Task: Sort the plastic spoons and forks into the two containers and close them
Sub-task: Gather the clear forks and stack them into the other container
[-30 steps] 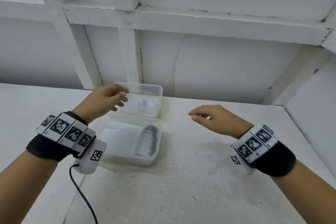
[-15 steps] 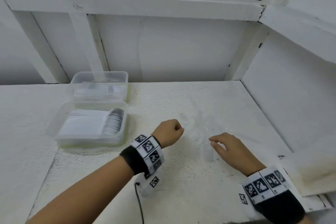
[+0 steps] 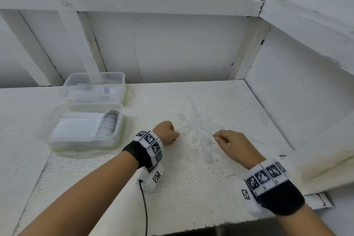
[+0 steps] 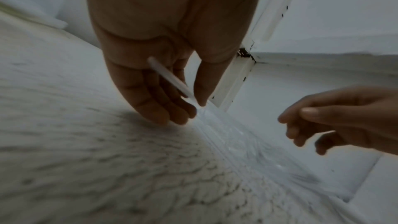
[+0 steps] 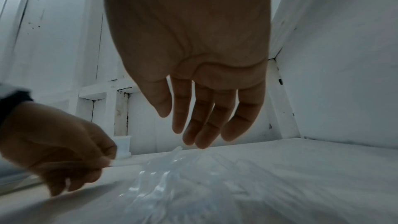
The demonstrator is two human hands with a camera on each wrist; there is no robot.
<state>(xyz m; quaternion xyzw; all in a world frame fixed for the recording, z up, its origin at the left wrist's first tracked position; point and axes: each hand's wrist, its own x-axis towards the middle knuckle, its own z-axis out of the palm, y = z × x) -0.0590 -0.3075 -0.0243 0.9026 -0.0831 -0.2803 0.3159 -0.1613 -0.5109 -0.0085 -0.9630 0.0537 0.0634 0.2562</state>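
**Both hands down at the loose cutlery**

Since a second ago the left hand (image 3: 166,134) has left the containers and crossed to the middle of the table (image 3: 191,188), where it now sits beside the pile of clear cutlery (image 3: 199,138); the right hand (image 3: 232,145) has dropped to the pile's other side. In the left wrist view the left fingers (image 4: 150,105) curl round a thin white handle (image 4: 170,78) — spoon or fork, I cannot tell. The right hand hangs relaxed, fingers (image 5: 200,122) loosely spread just above the pile and holding nothing.

Well apart to the left, the near container (image 3: 86,130) lies open with a neat row of white cutlery stacked inside. The far container (image 3: 95,86), touching it at the back, is also open and holds only a few pieces, blurred. Sorting looks well along but unfinished — a scatter remains on the table, and neither container is closed; no lids show.
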